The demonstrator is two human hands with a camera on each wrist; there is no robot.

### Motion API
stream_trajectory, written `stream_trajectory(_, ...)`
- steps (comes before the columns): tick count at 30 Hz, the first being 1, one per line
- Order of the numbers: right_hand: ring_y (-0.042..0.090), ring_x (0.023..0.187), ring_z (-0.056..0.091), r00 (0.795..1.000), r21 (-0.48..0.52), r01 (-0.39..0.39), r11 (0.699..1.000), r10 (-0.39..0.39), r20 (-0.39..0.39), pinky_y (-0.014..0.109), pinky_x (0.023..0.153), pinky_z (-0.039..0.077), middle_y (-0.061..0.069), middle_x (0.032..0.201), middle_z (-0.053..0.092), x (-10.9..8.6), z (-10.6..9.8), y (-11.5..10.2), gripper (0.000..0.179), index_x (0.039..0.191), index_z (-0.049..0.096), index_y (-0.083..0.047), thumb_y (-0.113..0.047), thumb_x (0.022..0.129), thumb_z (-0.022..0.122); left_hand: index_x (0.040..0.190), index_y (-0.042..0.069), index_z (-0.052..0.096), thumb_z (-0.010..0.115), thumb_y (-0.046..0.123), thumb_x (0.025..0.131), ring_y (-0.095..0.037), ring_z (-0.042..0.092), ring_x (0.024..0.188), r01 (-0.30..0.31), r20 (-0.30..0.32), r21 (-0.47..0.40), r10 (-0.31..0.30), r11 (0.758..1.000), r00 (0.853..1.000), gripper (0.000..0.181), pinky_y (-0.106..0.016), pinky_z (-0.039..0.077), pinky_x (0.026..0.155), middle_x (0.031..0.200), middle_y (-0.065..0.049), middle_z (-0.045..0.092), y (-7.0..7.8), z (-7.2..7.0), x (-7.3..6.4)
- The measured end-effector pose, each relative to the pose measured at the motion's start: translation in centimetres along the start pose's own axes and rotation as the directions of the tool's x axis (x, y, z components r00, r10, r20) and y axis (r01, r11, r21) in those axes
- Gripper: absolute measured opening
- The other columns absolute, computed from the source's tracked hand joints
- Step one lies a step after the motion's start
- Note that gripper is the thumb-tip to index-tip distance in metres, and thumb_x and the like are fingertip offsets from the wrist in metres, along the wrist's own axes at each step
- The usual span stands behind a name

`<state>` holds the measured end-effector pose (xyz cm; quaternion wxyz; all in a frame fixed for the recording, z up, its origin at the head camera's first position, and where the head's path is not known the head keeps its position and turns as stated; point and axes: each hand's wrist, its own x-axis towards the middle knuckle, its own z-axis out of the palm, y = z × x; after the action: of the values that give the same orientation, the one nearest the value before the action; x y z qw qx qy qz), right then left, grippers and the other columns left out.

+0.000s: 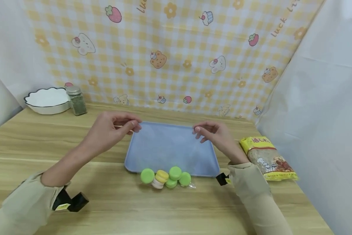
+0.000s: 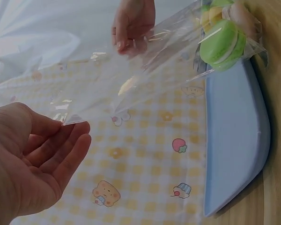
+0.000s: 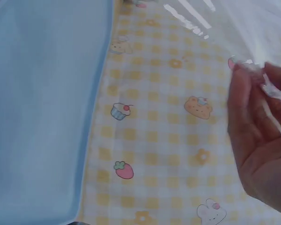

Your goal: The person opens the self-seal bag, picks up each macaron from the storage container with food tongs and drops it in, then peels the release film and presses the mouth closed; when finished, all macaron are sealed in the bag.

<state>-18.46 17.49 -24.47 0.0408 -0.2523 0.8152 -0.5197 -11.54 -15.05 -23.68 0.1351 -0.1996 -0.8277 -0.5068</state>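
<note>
A clear plastic bag (image 2: 131, 79) hangs stretched between my two hands, with several macarons (image 1: 175, 173) at its bottom. These are green, yellow and whitish. My left hand (image 1: 109, 130) pinches one upper corner of the bag between thumb and fingertips, as the left wrist view shows. On the other side, my right hand (image 1: 218, 135) pinches the opposite upper corner; the film bunches at its fingertips in the right wrist view. Behind the bag is a light blue tray (image 1: 127, 164) on the wooden table, and the macarons overlap its near edge in the head view.
At the back left stand a white scalloped dish (image 1: 46, 106) and a glass jar of dried herbs (image 1: 78, 103) with a metal lid. A yellow-labelled food packet (image 1: 268, 160) lies to the right. A checked curtain (image 1: 170, 78) hangs behind the wooden table (image 1: 134, 212).
</note>
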Motion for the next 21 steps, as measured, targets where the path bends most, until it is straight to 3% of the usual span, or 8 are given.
stream_trajectory(4, 0.023, 0.074, 0.060, 0.994, 0.030, 0.103, 0.994, -0.102, -0.037, 0.032, 0.060, 0.052, 0.011, 0.084, 0.067, 0.1, 0.1, 0.3, 0.022, 0.101, 0.068, 0.002, -0.017, 0.092, 0.061, 0.103, -0.001, 0.067, 0.055, 0.008, 0.094, -0.018, 0.066, 0.080, 0.014, 0.025, -0.063, -0.012, 0.998, 1.000, 0.017, -0.030, 0.053, 0.069, 0.087, -0.011, 0.068, -0.3, 0.2, 0.2)
stream_trajectory(7, 0.022, 0.071, 0.059, 0.985, 0.063, 0.171, 0.983, -0.169, -0.037, 0.030, 0.056, 0.051, 0.011, 0.082, 0.067, 0.0, -0.1, 0.6, 0.018, 0.099, 0.069, 0.002, -0.012, 0.092, 0.060, 0.106, 0.003, 0.066, 0.057, 0.014, 0.094, -0.016, 0.066, 0.080, 0.017, 0.042, -0.049, -0.014, 0.999, 0.999, 0.019, -0.030, 0.053, 0.069, 0.088, -0.007, 0.069, -0.4, 0.2, 0.3)
stream_trajectory(11, 0.020, 0.068, 0.057, 0.988, 0.175, 0.156, 0.972, -0.154, -0.023, 0.027, 0.054, 0.049, 0.010, 0.080, 0.065, -0.1, -0.3, 0.9, 0.017, 0.101, 0.069, 0.002, -0.009, 0.091, 0.060, 0.107, 0.005, 0.066, 0.063, 0.016, 0.091, -0.015, 0.067, 0.076, 0.003, 0.062, -0.041, -0.001, 0.999, 0.998, 0.020, -0.028, 0.053, 0.068, 0.086, -0.004, 0.070, -0.5, 0.2, 0.2)
stream_trajectory(14, 0.018, 0.068, 0.055, 0.994, 0.298, 0.112, 0.948, -0.112, -0.017, 0.025, 0.054, 0.047, 0.007, 0.080, 0.064, -0.1, -0.1, 1.3, 0.018, 0.105, 0.069, -0.001, -0.009, 0.091, 0.060, 0.106, 0.003, 0.066, 0.062, 0.010, 0.090, -0.017, 0.067, 0.075, 0.001, 0.063, -0.069, 0.003, 0.998, 0.998, 0.018, -0.029, 0.053, 0.067, 0.085, -0.006, 0.070, -0.5, 0.2, 0.2)
stream_trajectory(17, 0.015, 0.067, 0.053, 0.993, 0.459, 0.106, 0.882, -0.120, 0.002, 0.022, 0.054, 0.043, 0.003, 0.080, 0.064, -0.2, 0.1, 1.7, 0.021, 0.109, 0.069, -0.006, -0.004, 0.092, 0.057, 0.108, 0.002, 0.065, 0.061, 0.006, 0.090, -0.018, 0.067, 0.075, 0.021, 0.068, -0.116, -0.013, 0.993, 0.998, 0.019, -0.030, 0.054, 0.067, 0.084, -0.008, 0.069, -0.6, 0.3, 0.2)
stream_trajectory(21, 0.013, 0.070, 0.052, 0.981, 0.672, 0.119, 0.731, -0.190, 0.032, 0.020, 0.055, 0.038, 0.002, 0.084, 0.066, -0.1, 0.6, 2.4, 0.030, 0.110, 0.070, -0.012, 0.004, 0.093, 0.051, 0.112, -0.001, 0.064, 0.061, 0.004, 0.090, -0.022, 0.068, 0.075, 0.035, 0.084, -0.200, -0.018, 0.979, 0.996, 0.023, -0.033, 0.054, 0.068, 0.085, -0.014, 0.069, -0.8, 0.3, 0.2)
